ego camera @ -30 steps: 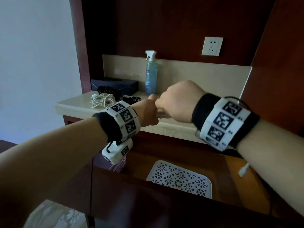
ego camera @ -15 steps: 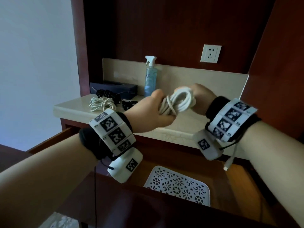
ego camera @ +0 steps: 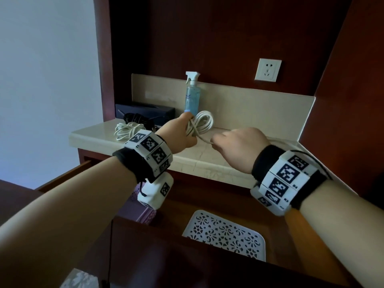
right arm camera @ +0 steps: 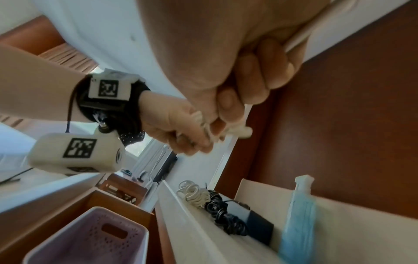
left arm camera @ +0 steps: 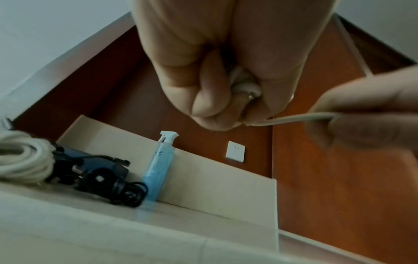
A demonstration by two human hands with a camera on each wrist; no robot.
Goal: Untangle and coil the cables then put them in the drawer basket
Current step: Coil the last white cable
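Left hand (ego camera: 182, 133) fisted round looped white round cable coil (ego camera: 200, 123), held above beige stone counter (ego camera: 187, 161) — right hand (ego camera: 239, 145) pinching loose tail. Best: keep tail taut, wrap snug round loops — don't loosen left fist.

Head view looks down over counter (ego camera: 218, 161); wrist views close, upward; all share it.

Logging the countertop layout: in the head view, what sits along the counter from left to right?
Loose white cable bundle → black cable tangle → blue spray bottle with white trigger → white wall socket.
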